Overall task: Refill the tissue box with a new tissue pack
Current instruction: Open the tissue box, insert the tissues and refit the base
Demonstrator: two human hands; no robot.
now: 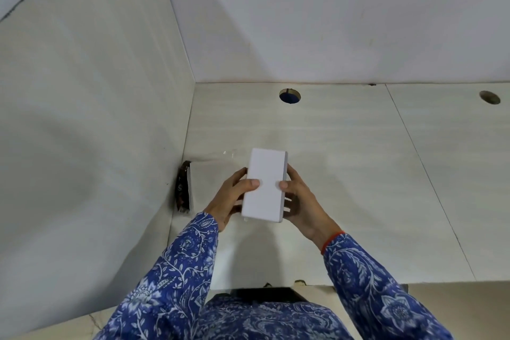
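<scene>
A plain white rectangular tissue box (265,185) is held above the desk, its blank flat face turned up toward me. My left hand (233,197) grips its left long side with the thumb on top. My right hand (299,203) grips the right long side, thumb on top too. A tissue pack (193,186) with a dark patterned end lies on the desk at the left wall, wrapped in clear plastic whose crinkled edge (229,153) shows just beyond the box.
The pale desk (358,174) sits in a corner, with a wall panel close on the left and the back wall behind. Two round cable holes (289,96) (489,97) are at the desk's far edge. The desk's near edge runs by my body.
</scene>
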